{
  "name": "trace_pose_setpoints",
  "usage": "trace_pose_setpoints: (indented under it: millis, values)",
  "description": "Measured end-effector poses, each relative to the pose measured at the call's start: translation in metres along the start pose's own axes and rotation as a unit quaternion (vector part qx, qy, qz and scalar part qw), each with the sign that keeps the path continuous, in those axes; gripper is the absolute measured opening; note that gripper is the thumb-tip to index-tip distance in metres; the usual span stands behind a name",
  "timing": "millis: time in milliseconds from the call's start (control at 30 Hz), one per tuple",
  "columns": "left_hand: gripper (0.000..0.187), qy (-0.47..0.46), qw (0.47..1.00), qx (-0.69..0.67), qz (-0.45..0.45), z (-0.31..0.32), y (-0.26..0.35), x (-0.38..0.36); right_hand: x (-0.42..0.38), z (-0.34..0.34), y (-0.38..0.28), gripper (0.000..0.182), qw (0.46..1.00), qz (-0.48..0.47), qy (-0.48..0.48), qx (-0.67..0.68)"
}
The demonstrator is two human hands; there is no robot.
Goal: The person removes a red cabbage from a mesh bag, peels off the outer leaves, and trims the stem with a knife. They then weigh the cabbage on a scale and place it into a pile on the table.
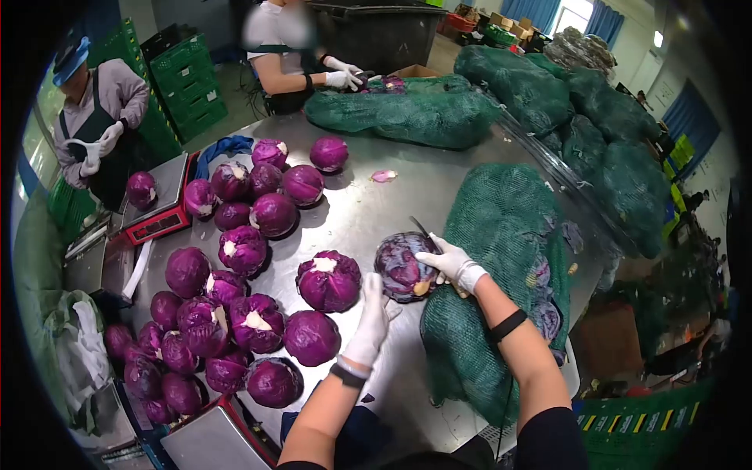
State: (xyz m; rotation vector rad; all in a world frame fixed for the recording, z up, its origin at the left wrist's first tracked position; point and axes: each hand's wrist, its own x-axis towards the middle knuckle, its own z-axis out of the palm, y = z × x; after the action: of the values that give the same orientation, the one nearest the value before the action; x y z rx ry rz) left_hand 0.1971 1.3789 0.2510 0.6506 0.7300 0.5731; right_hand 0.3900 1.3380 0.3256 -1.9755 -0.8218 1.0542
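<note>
A dull purple red cabbage (405, 266) with loose, mottled outer leaves sits on the steel table in front of me. My right hand (454, 266), in a white glove, is closed on a knife (420, 227) whose dark blade sticks up past the fingers. Its thumb lies against the cabbage's right side. My left hand (370, 323), also gloved, is beside the cabbage's left side with fingers stretched out and nothing in it. Just left of that hand rests a trimmed red cabbage (329, 280) with a pale cut stem. A green mesh sack (497, 235) lies under my right forearm.
Several trimmed cabbages (205, 327) cover the table's left part. Red-framed scales (157, 200) stand at the left edge. Another mesh sack (399, 117) lies at the back, where a co-worker's gloved hands (342, 77) work. A second person (98, 117) stands far left. Full sacks (540, 94) are piled back right.
</note>
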Motion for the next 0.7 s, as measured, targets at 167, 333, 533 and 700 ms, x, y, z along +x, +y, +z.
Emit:
trace_pose_setpoints:
  millis: [167, 333, 533, 700]
  values:
    - [0.055, -0.044, 0.999, -0.018, 0.000, 0.004, 0.016, 0.000, -0.028, 0.005, 0.003, 0.083, 0.992, -0.088, 0.065, -0.060]
    - [0.054, -0.087, 0.956, 0.223, 0.171, 0.021, 0.084, -0.126, -0.143, -0.016, -0.034, 0.068, 0.992, -0.079, 0.005, 0.093]
    - [0.105, -0.175, 0.639, 0.615, 0.429, 0.032, 0.107, -0.245, -0.236, 0.008, 0.028, 0.062, 0.959, -0.072, -0.154, 0.225]
    - [0.110, -0.325, 0.728, 0.565, 0.213, -0.031, 0.017, -0.270, -0.270, 0.088, 0.161, 0.047, 0.934, 0.108, -0.199, 0.275]
